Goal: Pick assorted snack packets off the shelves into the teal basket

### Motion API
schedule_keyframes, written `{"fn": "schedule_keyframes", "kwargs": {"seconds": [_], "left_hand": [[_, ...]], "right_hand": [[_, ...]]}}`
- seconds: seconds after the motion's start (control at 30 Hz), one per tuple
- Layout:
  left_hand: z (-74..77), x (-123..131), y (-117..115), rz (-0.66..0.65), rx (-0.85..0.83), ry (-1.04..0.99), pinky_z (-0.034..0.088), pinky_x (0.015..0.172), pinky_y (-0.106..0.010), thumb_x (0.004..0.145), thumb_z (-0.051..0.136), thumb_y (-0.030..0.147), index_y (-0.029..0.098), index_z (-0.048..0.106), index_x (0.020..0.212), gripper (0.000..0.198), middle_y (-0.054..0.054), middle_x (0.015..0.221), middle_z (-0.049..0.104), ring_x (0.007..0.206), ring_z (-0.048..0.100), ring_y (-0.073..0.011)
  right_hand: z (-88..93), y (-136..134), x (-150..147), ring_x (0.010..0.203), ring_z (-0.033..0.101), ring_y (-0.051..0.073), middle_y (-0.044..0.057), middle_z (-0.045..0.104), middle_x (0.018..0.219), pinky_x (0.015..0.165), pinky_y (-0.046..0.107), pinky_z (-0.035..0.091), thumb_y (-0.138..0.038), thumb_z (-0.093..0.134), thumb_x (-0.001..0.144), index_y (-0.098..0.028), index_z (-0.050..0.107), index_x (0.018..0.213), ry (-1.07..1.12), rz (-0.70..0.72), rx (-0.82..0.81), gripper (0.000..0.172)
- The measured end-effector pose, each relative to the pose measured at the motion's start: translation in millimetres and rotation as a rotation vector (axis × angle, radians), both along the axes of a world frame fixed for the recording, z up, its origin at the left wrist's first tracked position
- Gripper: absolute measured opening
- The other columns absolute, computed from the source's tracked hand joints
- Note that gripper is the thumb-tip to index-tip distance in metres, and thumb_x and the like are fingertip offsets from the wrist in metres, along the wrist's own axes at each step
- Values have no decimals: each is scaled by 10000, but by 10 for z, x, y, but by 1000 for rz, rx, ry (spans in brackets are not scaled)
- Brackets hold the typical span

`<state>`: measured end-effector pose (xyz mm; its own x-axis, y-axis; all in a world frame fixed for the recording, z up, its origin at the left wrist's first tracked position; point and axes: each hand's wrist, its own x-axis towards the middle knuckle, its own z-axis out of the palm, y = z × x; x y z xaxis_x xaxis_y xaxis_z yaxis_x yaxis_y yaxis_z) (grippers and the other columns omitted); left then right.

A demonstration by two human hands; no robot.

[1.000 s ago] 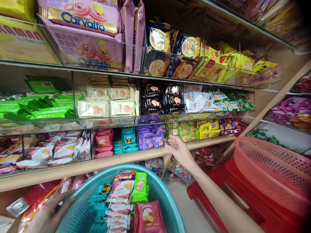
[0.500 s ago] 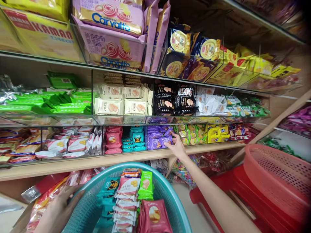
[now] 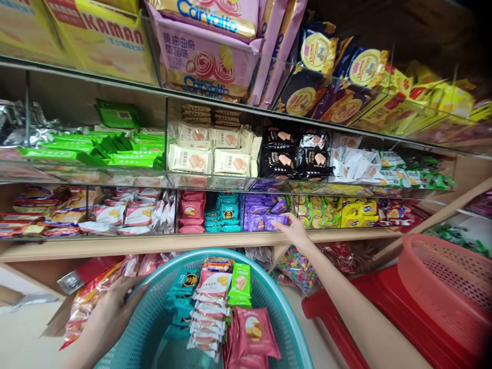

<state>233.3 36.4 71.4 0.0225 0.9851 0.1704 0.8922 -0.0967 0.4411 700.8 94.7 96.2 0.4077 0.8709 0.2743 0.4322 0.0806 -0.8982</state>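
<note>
Purple packet: thin, glossy wrapper, oblong; at the front of its compartment in the lowest stocked row, just above the wooden ledge. Its right end was clamped between the thumb and fingers of the right hand. Purple heap of like wrappers: directly behind and beside it.

Basket: teal plastic, smooth rounded rim, perforated wall; below and in front of the ledge. Left hand: closed on the rim's left side, thumb inward.

Basket contents: teal packets, shiny, loosely stacked at left; white packets, flat pillows with crimped ends, in an overlapping column; green packet, upright oblong, right of the column; red packets, matt-looking, broad, nearest the front.

Flanking the purple heap: teal stock at left, green-and-yellow stock at right. Above: cream packets and black packets, soft blocks in piles. A clear panel fronted that row and overhung the lower compartments.

Below the right forearm: red plastic frame, smooth, thick-legged, carrying a pink basket, perforated, at far right. Beneath the ledge: bag of multicoloured pieces, near the teal rim.
</note>
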Motion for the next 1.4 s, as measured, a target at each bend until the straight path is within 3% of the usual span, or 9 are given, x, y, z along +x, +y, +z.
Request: {"fn": "schedule_keyframes", "kwargs": {"seconds": [0.17,0.43,0.57,0.73,0.83,0.97,1.13,1.27,1.4], "left_hand": [[-56,-33,-10,-55,-87,-109,512,826,-358,789,424,560,209,678,1005,483,-79,1013,694,953,646,-252],[44,31,-72,-44,-115,-91,507,790,-360,828,396,499,205,663,1030,445,-76,992,680,906,653,-241],[81,50,-101,-59,-93,-74,502,806,-362,841,392,470,195,658,1019,422,-81,979,667,931,645,-244],[69,55,-126,-71,-62,-49,518,750,-365,863,381,458,205,630,1049,401,-70,963,651,854,654,-234],[37,53,-133,-90,-22,-36,505,812,-400,865,391,454,194,608,1076,399,-86,1016,634,929,631,-256],[0,58,-138,-144,41,-27,449,935,-435,879,379,455,169,578,1123,425,-116,1134,586,1087,556,-279],[-8,76,-158,-224,71,-25,460,936,-397,889,386,455,206,561,1140,394,-90,1136,586,1070,566,-242],[7,78,-182,-233,75,-18,458,947,-400,892,379,446,185,557,1153,409,-99,1145,582,1084,562,-246],[14,61,-209,-220,56,-3,459,949,-412,896,374,425,179,534,1192,418,-106,1168,583,1101,560,-251]], "right_hand": [[82,-93,-37,672,588,157,-12,635,719,675,305,481,-512,808,462,-183,582,782,160,17,-1,511],[226,-229,8,616,588,129,-33,635,682,603,262,463,-490,839,412,-190,575,746,352,-79,22,521],[355,-431,-46,639,596,131,-40,633,686,590,248,470,-448,857,405,-196,579,761,407,-82,16,517],[532,-964,-511,712,643,159,-6,681,841,640,276,518,-418,833,514,-229,589,928,469,27,-113,516],[565,-1299,-1001,731,654,180,12,690,894,647,301,527,-412,759,632,-248,568,1055,421,233,-342,492],[461,-1591,-1699,818,639,187,2,671,917,701,291,512,-282,667,708,-240,616,962,222,565,-526,262],[116,-1773,-2357,931,600,201,13,666,974,810,299,451,-160,620,741,-242,636,936,-304,746,-601,212],[-210,-1836,-2558,962,606,232,69,662,1017,829,322,456,-156,589,775,-205,612,1008,-521,799,-678,240],[-382,-1862,-2568,949,624,238,103,652,1041,810,315,483,-145,582,786,-166,584,1066,-682,812,-670,281]]}}
